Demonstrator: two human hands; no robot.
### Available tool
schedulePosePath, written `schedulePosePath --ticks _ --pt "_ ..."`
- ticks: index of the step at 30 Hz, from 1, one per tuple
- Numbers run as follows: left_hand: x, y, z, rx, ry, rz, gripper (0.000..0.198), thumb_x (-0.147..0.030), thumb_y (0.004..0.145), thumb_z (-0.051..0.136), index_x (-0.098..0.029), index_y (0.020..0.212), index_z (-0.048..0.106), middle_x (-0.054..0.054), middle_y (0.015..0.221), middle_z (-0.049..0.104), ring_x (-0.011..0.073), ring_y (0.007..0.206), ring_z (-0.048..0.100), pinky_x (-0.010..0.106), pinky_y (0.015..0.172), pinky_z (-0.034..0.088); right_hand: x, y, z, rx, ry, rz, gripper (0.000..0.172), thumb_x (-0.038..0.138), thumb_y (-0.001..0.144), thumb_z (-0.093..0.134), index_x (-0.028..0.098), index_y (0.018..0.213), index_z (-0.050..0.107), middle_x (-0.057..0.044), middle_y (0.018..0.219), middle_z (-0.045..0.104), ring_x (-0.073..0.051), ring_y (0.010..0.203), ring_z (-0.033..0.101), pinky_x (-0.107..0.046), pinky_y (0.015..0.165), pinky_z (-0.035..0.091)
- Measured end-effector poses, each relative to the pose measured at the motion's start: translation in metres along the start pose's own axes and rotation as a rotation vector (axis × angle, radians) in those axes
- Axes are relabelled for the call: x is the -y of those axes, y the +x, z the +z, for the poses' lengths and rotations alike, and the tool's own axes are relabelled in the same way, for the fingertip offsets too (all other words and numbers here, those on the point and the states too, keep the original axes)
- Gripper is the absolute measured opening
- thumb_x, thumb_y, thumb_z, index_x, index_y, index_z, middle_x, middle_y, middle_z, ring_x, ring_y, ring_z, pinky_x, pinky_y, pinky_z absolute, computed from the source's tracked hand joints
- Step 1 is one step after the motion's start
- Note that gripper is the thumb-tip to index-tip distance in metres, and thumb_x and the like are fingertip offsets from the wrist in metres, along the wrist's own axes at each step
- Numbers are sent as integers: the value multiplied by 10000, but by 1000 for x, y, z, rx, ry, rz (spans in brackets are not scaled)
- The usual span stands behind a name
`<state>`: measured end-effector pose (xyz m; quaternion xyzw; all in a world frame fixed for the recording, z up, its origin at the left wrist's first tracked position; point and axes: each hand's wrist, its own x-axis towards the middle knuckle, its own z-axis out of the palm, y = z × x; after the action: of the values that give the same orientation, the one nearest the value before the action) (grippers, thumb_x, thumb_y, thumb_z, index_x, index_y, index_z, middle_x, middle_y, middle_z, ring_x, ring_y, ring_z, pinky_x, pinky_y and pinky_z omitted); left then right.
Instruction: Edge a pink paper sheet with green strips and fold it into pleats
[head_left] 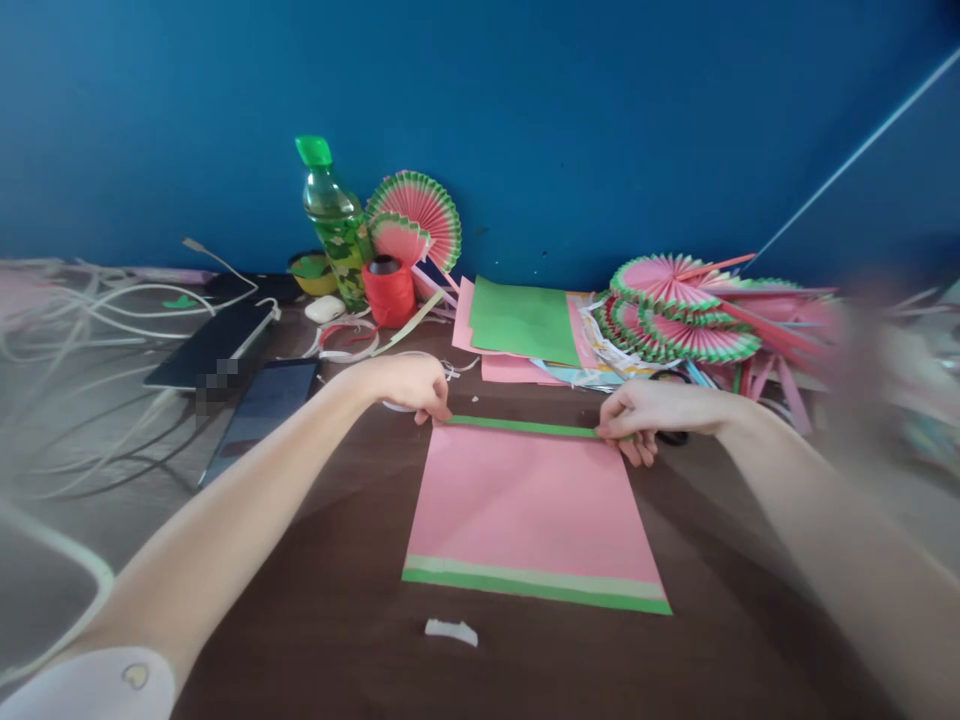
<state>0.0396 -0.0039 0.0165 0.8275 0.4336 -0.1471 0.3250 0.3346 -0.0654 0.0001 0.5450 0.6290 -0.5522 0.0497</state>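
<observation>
A pink paper sheet lies flat on the dark brown table. It has a green and pale strip along its near edge and a green strip along its far edge. My left hand pinches the left end of the far green strip, fingers closed. My right hand pinches the right end of the same strip, fingers closed.
Behind the sheet lie stacked green and pink papers and several pleated pink-green paper fans. A green-capped bottle, a red spool, a phone, a dark device and white cables sit at left. A small white scrap lies near me.
</observation>
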Motion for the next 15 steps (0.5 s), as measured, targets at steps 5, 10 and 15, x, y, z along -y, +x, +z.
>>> schedulePosePath --ticks 5,10,15 --pt "-6 -1 2 -10 57 -26 198 -286 631 567 -171 476 610 -4 448 558 113 470 449 236 500 288 0 4 4 -3 -38 12 310 456 687 589 154 626 557 -30 532 656 -99 413 565 -184 378 408" --pt "-15 -4 3 -57 157 -67 213 -244 616 540 -167 418 559 -18 407 508 103 441 437 235 492 290 -1 6 5 -26 -65 5 323 468 691 583 155 620 551 -29 521 649 -94 401 556 -180 374 394" --pt "-14 -3 4 -70 145 -70 189 -245 605 547 -169 433 575 -21 406 510 101 443 443 231 482 287 -2 7 5 -28 -77 20 350 502 687 576 166 607 517 -25 501 640 -103 395 554 -193 370 391"
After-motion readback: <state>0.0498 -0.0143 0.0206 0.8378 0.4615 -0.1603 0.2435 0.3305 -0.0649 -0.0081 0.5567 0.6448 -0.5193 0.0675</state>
